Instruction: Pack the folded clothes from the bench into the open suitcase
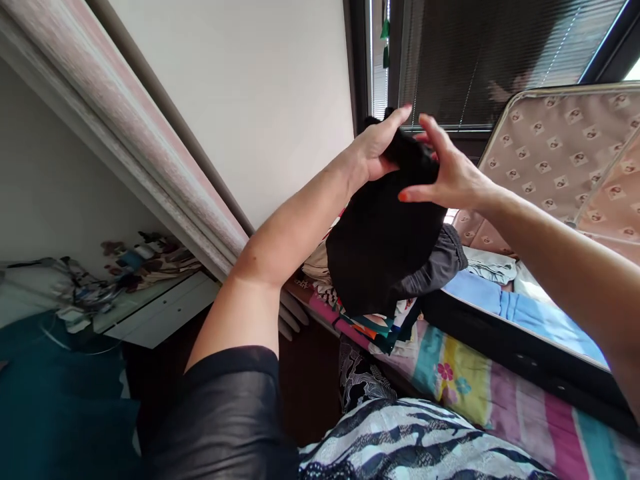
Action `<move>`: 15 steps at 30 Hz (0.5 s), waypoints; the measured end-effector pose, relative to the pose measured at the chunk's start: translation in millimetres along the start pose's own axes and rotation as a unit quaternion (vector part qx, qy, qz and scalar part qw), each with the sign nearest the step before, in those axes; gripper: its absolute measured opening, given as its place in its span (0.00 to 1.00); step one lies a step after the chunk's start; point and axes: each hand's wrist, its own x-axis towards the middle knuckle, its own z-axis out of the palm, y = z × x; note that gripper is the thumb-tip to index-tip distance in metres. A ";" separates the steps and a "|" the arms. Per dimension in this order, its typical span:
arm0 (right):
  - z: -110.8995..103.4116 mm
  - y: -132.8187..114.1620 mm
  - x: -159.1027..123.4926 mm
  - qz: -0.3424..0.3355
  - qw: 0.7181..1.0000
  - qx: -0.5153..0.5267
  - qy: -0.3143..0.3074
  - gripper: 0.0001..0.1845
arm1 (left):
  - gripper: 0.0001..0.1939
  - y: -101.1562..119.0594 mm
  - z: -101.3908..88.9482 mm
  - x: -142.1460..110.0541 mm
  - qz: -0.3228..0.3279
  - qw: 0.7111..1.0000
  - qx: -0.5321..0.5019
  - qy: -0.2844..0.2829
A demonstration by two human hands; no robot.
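Observation:
A black garment (383,243) hangs in front of me, above a pile of clothes at the bed's edge; its exact kind does not show. Its upper part is bunched between my hands. My left hand (381,145) grips the top left of the cloth, partly covered by it. At the upper right edge, my right hand (447,170) curves round the fabric, thumb in front and some fingers hidden behind. Just below lies a dark grey garment (435,270) with a gathered edge. Beneath the black cloth, folded colourful clothes (387,330) stick out.
An open suitcase (480,320) lies on the striped bedspread (525,400), with blue folded clothes (480,291) inside and its patterned lid (550,147) raised. Blinds (450,67) cover the window behind. On the left are a curtain (150,140) and a cluttered low cabinet (165,310).

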 end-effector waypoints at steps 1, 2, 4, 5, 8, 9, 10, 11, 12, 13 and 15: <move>-1.5 -14.3 8.1 -0.007 0.999 -0.021 0.043 0.61 | 0.18 5.3 13.9 -3.5 0.003 1.000 0.007 -0.021; -4.0 -25.9 14.6 0.010 0.997 -0.019 0.076 0.55 | 0.15 9.8 25.1 -7.8 0.004 0.999 0.006 -0.036; -11.3 -40.0 22.8 0.086 0.990 0.068 0.093 0.33 | 0.15 17.1 37.6 -15.1 0.014 0.999 0.031 -0.036; -15.5 -42.5 24.8 0.129 0.979 0.135 0.083 0.22 | 0.16 19.9 39.2 -17.0 0.016 0.999 0.033 -0.026; -27.5 -37.3 27.7 0.212 0.935 0.273 0.078 0.17 | 0.16 26.0 29.2 -15.3 0.002 0.999 0.034 -0.018; -30.3 -33.4 28.9 0.226 0.927 0.281 0.100 0.15 | 0.12 27.9 23.2 -13.3 -0.002 0.999 0.037 -0.024; -32.2 -29.7 30.5 0.237 0.923 0.278 0.124 0.12 | 0.09 29.9 17.3 -11.2 -0.005 0.999 0.040 -0.031; -33.0 -27.1 32.6 0.244 0.920 0.270 0.146 0.11 | 0.06 31.9 12.3 -9.3 -0.005 0.998 0.043 -0.036; -32.8 -26.4 35.1 0.252 0.917 0.263 0.164 0.12 | 0.05 33.8 9.0 -7.9 -0.002 0.998 0.044 -0.038; -31.3 -27.9 37.8 0.264 0.911 0.259 0.179 0.14 | 0.04 35.5 7.8 -7.1 0.004 0.998 0.045 -0.036; -25.4 -38.4 43.4 0.286 0.902 0.272 0.175 0.18 | 0.07 37.9 12.7 -8.2 0.017 0.998 0.048 -0.028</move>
